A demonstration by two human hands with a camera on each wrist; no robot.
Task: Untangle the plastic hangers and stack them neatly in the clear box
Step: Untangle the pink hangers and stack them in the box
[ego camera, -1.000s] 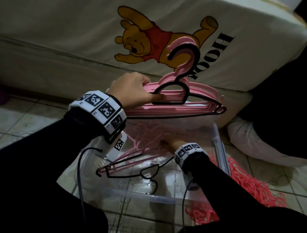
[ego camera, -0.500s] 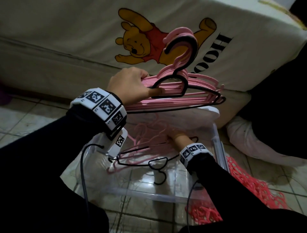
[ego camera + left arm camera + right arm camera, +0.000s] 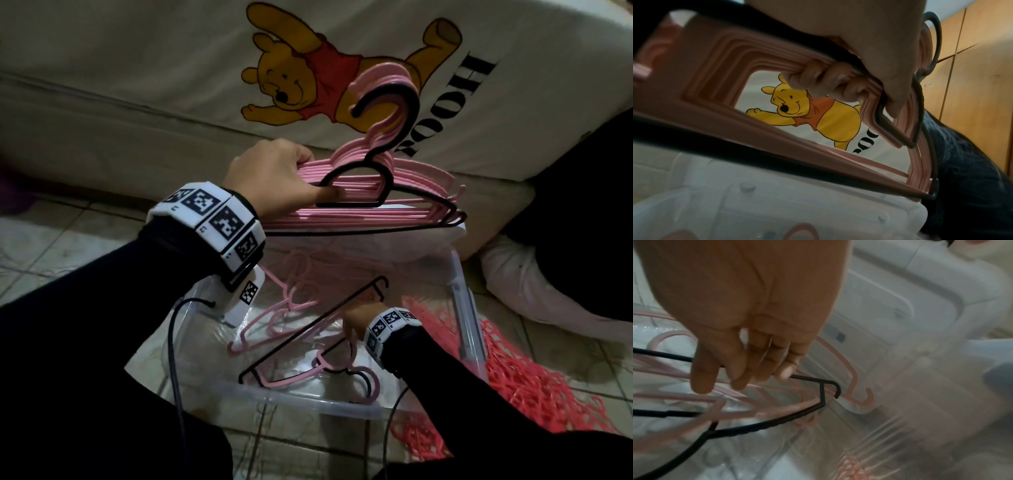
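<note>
Left hand (image 3: 274, 178) grips stacked pink hanger bundle (image 3: 394, 202) above clear box (image 3: 466, 308), 12 o'clock. Right hand (image 3: 352, 317) inside box, fingers curled on black hanger (image 3: 813, 408); loose pink hangers (image 3: 291, 308) beneath.

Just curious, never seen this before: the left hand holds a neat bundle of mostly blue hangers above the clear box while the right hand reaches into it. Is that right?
Not quite: the bundle of hangers is mostly pink, with one black, as the head view shows. The left hand does hold it above the clear box while the right hand reaches inside.

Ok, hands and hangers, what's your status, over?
Left hand grips aligned hanger stack above clear box. Right hand holds black hanger inside box. Loose pink hangers tangled around it.
</note>
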